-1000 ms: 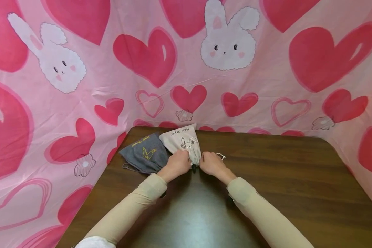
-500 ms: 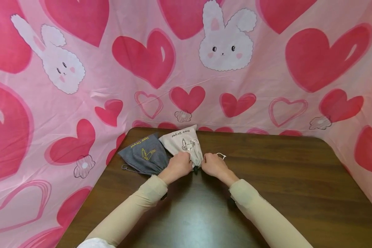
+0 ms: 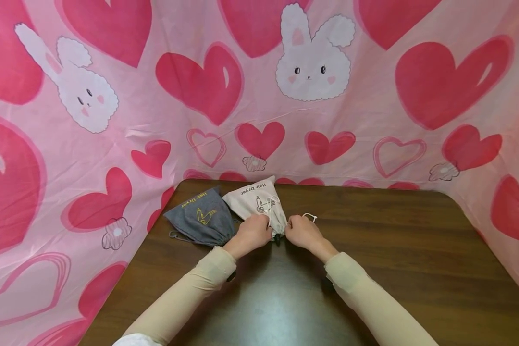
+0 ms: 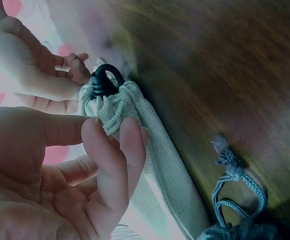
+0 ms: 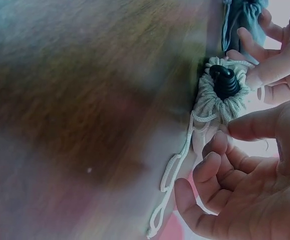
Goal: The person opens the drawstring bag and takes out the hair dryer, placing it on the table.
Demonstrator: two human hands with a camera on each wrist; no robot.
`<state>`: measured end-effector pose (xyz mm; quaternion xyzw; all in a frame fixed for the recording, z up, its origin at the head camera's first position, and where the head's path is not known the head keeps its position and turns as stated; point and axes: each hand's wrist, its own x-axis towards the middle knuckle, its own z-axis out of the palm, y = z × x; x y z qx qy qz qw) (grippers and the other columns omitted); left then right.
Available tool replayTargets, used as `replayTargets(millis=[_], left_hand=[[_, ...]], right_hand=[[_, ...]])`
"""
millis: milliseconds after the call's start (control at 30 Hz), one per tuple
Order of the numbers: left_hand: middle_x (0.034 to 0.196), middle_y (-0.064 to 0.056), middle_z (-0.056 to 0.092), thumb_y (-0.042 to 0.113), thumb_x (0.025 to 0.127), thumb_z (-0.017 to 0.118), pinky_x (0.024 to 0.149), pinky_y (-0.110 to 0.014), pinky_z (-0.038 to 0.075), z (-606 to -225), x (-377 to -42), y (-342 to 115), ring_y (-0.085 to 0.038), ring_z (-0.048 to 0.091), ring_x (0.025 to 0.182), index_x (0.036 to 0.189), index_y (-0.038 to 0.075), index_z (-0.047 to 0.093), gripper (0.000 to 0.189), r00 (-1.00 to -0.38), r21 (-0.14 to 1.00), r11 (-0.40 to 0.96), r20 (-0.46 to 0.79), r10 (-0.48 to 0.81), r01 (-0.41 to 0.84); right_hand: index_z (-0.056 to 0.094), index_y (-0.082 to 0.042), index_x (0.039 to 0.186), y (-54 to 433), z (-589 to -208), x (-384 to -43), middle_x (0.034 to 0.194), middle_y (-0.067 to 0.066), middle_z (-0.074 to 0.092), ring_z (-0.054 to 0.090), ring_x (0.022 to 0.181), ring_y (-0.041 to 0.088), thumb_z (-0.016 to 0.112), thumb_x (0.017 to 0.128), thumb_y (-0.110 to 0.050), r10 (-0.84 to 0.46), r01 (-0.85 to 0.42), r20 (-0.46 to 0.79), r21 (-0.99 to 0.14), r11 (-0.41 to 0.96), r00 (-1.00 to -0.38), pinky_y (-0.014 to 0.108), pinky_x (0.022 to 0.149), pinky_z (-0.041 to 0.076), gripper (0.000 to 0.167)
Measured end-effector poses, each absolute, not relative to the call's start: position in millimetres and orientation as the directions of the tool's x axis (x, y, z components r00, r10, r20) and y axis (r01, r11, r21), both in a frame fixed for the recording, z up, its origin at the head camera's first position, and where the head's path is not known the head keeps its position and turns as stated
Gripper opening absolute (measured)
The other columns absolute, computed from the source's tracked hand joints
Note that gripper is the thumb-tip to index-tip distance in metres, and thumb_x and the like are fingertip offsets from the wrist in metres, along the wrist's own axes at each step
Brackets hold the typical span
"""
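Note:
A cream drawstring bag (image 3: 246, 194) printed "Hair Dryer" lies near the far edge of the table, its gathered mouth facing me. A coiled black cord (image 5: 226, 82) shows inside the puckered opening, which is drawn in but not fully closed. My left hand (image 3: 255, 232) pinches the left side of the mouth between thumb and fingers. On the other side, my right hand (image 3: 306, 231) pinches the rim, thumb against fingertips. White drawstring (image 5: 170, 175) trails past the right hand onto the table. Another white string loop (image 3: 271, 202) lies over the printed front of the bag.
A dark grey drawstring bag (image 3: 201, 216) with yellow "Hair Dryer" print lies just left of the cream one, its grey cord (image 4: 240, 185) looping onto the wood. Beneath both is a brown table (image 3: 393, 250). A pink heart-and-rabbit curtain (image 3: 259, 105) hangs behind and along both sides.
Both hands and the mouth of the cream bag have shifted slightly right and nearer me, the bag's front turning with them. The grey bag stays about where it was.

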<state>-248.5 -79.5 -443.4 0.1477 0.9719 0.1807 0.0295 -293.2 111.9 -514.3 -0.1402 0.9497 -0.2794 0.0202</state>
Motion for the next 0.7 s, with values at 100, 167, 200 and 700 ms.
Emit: replayTargets(millis=[100,167,200,700], left_hand=[[0.068,-0.001,0.058,0.018,0.102,0.067,0.057,-0.039,0.05,-444.1,-247.7,-77.7,-0.019,0.058,0.061,0.073,0.013,0.059,0.031,-0.956,0.369,0.891,-0.015,0.292,0.266],[0.068,-0.001,0.058,0.019,0.103,0.067,0.057,-0.039,0.049,-444.0,-247.5,-76.2,-0.02,0.058,0.06,0.073,0.013,0.059,0.032,-0.957,0.368,0.892,-0.017,0.29,0.263],[0.068,-0.001,0.058,0.019,0.103,0.067,0.057,-0.039,0.049,-444.1,-247.5,-75.6,-0.02,0.058,0.06,0.073,0.013,0.059,0.032,-0.957,0.368,0.892,-0.016,0.289,0.263],[0.067,0.0,0.057,0.019,0.104,0.066,0.053,-0.033,0.044,-447.8,-244.5,-72.6,-0.017,0.054,0.056,0.076,0.013,0.059,0.03,-0.948,0.429,0.861,-0.032,0.318,0.274]], right_hand=[[0.057,-0.015,0.072,114.0,-521.8,-297.6,0.068,0.004,0.054,0.051,0.059,0.023,0.059,0.095,-0.021,-0.269,-0.241,0.026,-0.532,0.812,-0.963,0.043,0.054,0.044,0.025],[0.056,-0.017,0.071,116.2,-527.6,-299.8,0.067,0.003,0.053,0.051,0.058,0.022,0.058,0.096,-0.023,-0.262,-0.236,0.029,-0.535,0.811,-0.965,0.042,0.053,0.043,0.026],[0.055,-0.018,0.07,117.5,-530.3,-300.6,0.066,0.001,0.052,0.049,0.057,0.02,0.058,0.096,-0.024,-0.261,-0.242,0.041,-0.532,0.811,-0.965,0.041,0.052,0.042,0.026],[0.052,-0.018,0.068,129.9,-536.6,-293.1,0.061,0.0,0.048,0.047,0.052,0.019,0.057,0.097,-0.026,-0.287,-0.283,0.081,-0.552,0.784,-0.954,0.038,0.048,0.037,0.031]])
